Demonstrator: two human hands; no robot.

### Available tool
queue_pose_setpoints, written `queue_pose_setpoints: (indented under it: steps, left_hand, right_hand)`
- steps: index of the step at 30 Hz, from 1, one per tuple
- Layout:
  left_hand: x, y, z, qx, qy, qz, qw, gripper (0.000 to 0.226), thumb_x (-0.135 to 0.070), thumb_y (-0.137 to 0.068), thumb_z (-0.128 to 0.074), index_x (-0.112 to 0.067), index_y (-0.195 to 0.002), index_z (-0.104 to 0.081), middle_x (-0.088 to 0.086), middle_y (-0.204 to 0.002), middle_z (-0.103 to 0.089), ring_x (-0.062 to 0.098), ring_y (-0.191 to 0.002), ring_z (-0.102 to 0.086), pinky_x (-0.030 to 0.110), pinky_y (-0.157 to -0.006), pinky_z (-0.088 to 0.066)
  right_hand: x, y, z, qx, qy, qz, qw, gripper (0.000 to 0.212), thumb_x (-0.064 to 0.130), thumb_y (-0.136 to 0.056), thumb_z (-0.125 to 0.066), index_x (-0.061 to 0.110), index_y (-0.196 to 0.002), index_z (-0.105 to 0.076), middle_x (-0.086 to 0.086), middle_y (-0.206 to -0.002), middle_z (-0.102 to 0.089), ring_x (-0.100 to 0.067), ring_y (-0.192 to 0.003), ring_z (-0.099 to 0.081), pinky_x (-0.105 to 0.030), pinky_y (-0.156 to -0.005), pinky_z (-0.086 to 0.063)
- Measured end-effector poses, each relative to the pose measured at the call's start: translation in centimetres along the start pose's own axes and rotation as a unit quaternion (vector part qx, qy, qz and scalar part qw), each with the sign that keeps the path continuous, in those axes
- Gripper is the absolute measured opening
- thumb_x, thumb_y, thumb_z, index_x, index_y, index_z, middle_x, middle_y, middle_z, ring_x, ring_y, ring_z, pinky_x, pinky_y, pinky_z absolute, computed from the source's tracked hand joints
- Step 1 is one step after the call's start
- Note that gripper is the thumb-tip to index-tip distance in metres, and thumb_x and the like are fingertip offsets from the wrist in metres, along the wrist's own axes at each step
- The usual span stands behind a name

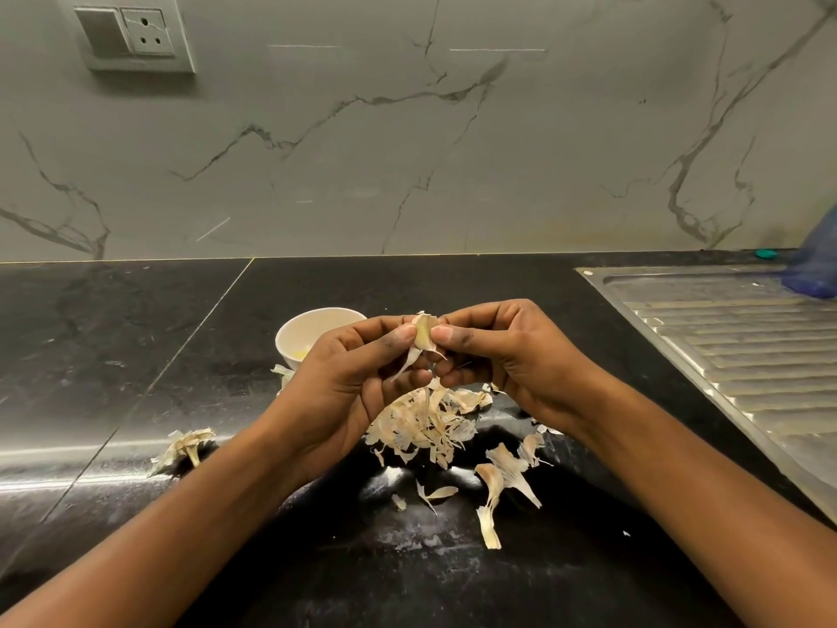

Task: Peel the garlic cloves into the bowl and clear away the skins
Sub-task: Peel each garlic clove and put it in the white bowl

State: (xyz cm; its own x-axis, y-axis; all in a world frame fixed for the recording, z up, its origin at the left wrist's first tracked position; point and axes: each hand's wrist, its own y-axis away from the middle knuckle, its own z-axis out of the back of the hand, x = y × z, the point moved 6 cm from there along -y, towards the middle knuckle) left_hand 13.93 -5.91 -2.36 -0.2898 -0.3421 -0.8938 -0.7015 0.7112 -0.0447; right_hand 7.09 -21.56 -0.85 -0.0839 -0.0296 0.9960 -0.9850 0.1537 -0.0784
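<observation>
Garlic clove (423,336) pinched between left hand (358,378) and right hand (502,360), long axis near upright, skin tail hanging down. White bowl (312,333) just behind left hand, nearer it. Skin pile (425,423) below on counter.

A left hand (348,378) and a right hand (507,355) meet above a black table (136,355), both pinching one garlic clove (423,335) with a strip of skin hanging from it. Below them lies a pile of skins (425,423), with more skins (498,487) scattered nearer the camera. A white bowl (308,333) stands just behind the left hand. A steel sink drainboard (747,346) lies to the right, a wall socket (136,36) on the marble wall.
</observation>
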Motion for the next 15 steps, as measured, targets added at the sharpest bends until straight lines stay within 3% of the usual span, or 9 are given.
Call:
queue_pose_setpoints:
  steps: [3, 8, 10, 12, 15]
  left_hand:
    - [-0.2, -0.1, 0.9, -0.038, -0.063, -0.028, 0.997, 0.034, -0.012, -0.086, -0.07, -0.002, -0.118, -0.073, 0.02, -0.113, -0.077, 0.029, -0.097, -0.075, 0.029, -0.078, -0.065]
    - [-0.2, -0.1, 1.4, -0.041, -0.13, -0.043, 0.99, 0.033, -0.02, -0.08, -0.081, -0.006, -0.109, -0.08, 0.024, -0.111, -0.076, 0.047, -0.105, -0.068, 0.059, -0.106, -0.052]
    - [-0.4, 0.0, 1.3, -0.035, -0.133, -0.05, 0.989, 0.032, -0.02, -0.078, -0.08, -0.004, -0.105, -0.08, 0.026, -0.109, -0.076, 0.041, -0.1, -0.067, 0.055, -0.103, -0.053]
    - [-0.6, 0.1, 1.0, -0.022, -0.122, -0.064, 0.99, 0.029, -0.016, -0.082, -0.076, -0.002, -0.107, -0.079, 0.025, -0.11, -0.076, 0.035, -0.098, -0.07, 0.043, -0.094, -0.06]
    - [-0.8, 0.2, 0.5, 0.005, -0.078, -0.072, 0.994, 0.024, -0.011, -0.086, -0.07, -0.003, -0.106, -0.08, 0.023, -0.109, -0.076, 0.028, -0.095, -0.075, 0.031, -0.087, -0.063]
  right_hand:
    - [0.2, 0.1, 0.4, -0.027, 0.073, 0.024, 0.997, 0.021, 0.012, -0.091, -0.077, -0.001, -0.108, -0.078, -0.022, -0.096, -0.079, -0.027, -0.081, -0.076, -0.031, -0.071, -0.065]
    - [0.2, 0.3, 0.1, 0.004, 0.133, 0.036, 0.99, 0.017, 0.012, -0.097, -0.073, 0.001, -0.109, -0.078, -0.019, -0.093, -0.078, -0.026, -0.082, -0.076, -0.029, -0.07, -0.063]
    - [0.2, 0.3, -0.2, 0.02, 0.118, 0.027, 0.992, 0.019, 0.012, -0.098, -0.071, -0.001, -0.111, -0.077, -0.022, -0.098, -0.077, -0.025, -0.082, -0.074, -0.028, -0.07, -0.062]
    - [0.1, 0.2, -0.4, 0.032, 0.074, 0.009, 0.997, 0.024, 0.013, -0.098, -0.071, -0.004, -0.114, -0.075, -0.02, -0.099, -0.076, -0.022, -0.081, -0.072, -0.027, -0.069, -0.061]
    - [-0.1, 0.1, -0.8, 0.045, -0.003, -0.015, 0.999, 0.026, 0.011, -0.096, -0.07, -0.006, -0.114, -0.074, -0.012, -0.087, -0.073, -0.017, -0.073, -0.068, -0.025, -0.066, -0.061]
